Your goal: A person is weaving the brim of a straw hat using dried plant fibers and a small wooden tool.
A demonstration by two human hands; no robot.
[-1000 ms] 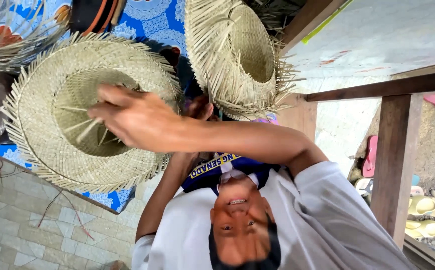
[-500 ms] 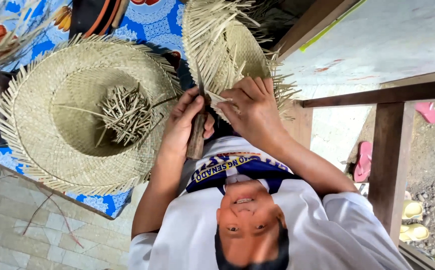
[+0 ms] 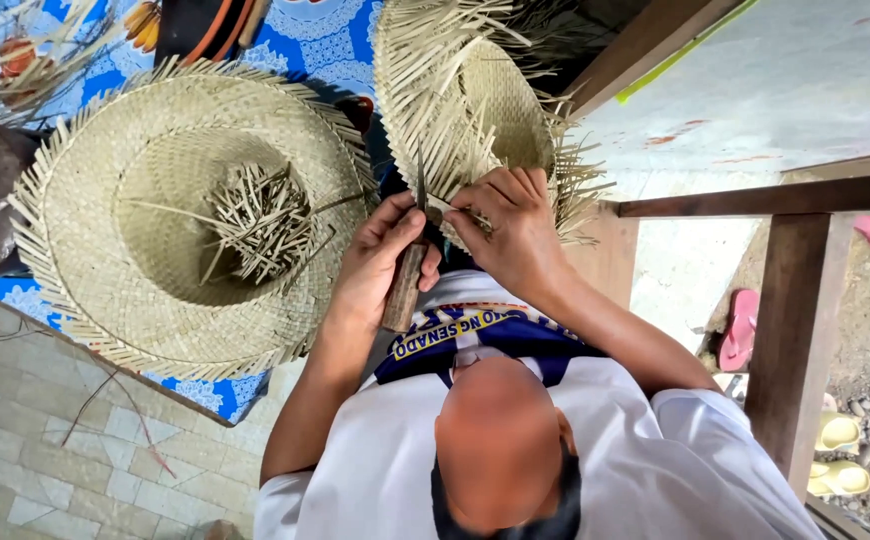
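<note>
Left hand (image 3: 380, 265) grips wooden-handled knife (image 3: 404, 288); right hand (image 3: 515, 235) seemingly pinches straw on woven hat (image 3: 503, 100).

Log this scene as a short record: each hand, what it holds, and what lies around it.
Left hand: closed around the wooden handle of a knife, blade pointing away from the body
Right hand: pinching a straw strand at the knife blade
Unfinished hat: beyond the hands, loose fringe on its brim
Second hat: to the left, crown down, on a blue patterned cloth
Straw pieces: piled inside the second hat
Floor: pale tiles
</note>
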